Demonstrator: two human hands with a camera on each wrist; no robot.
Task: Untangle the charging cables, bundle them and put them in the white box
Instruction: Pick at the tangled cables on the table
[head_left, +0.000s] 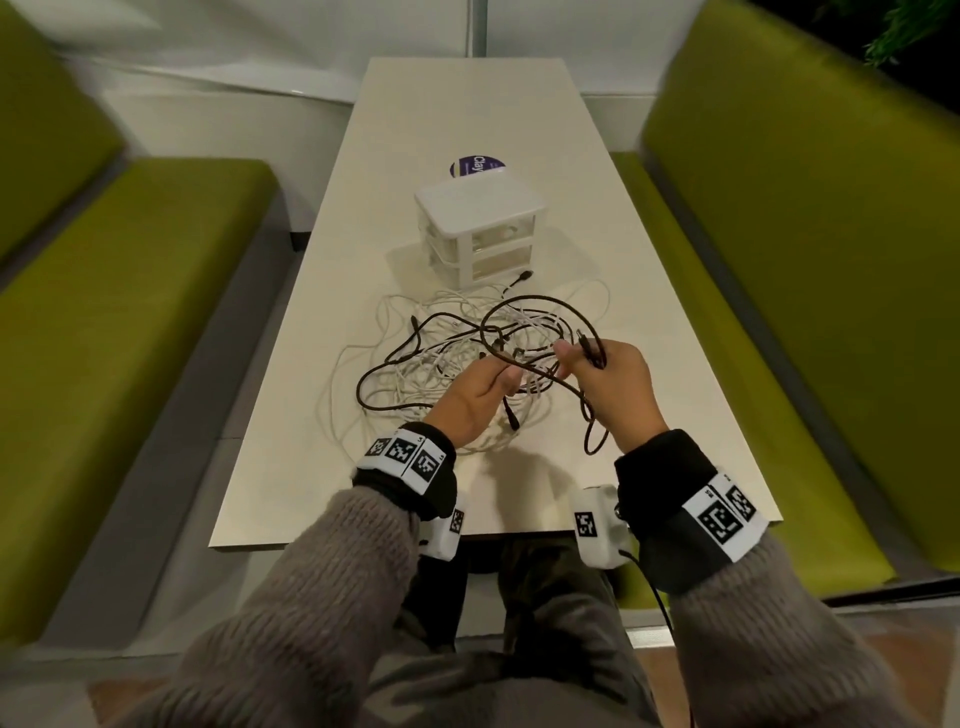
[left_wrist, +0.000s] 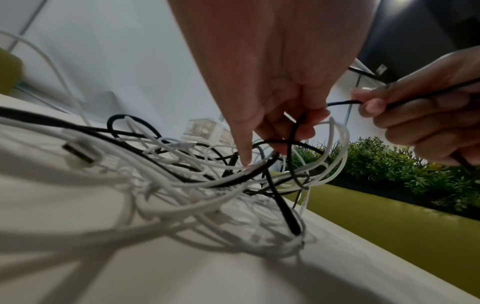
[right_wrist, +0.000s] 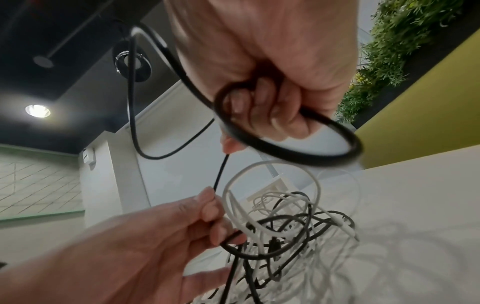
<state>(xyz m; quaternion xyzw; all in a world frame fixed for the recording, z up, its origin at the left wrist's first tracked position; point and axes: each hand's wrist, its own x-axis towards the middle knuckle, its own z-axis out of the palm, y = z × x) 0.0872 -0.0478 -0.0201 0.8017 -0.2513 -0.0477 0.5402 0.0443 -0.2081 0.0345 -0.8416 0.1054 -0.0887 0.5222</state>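
A tangle of white cables (head_left: 415, 364) and black cables (head_left: 395, 358) lies mid-table, just in front of the white drawer box (head_left: 480, 228). My right hand (head_left: 605, 374) grips loops of one black cable (right_wrist: 285, 152), its plug end poking up past the thumb. My left hand (head_left: 480, 384) pinches the same black cable (left_wrist: 293, 131) between thumb and fingers, just above the pile. In the right wrist view my left hand (right_wrist: 207, 216) holds the strand running up to my right hand (right_wrist: 265, 102). A white USB plug (left_wrist: 78, 153) rests at the pile's left.
The cream table (head_left: 467, 104) extends away from me, with a round purple sticker (head_left: 478, 166) behind the box. Green bench seats (head_left: 130, 312) flank it on both sides. Plants (left_wrist: 402, 164) line the right bench back.
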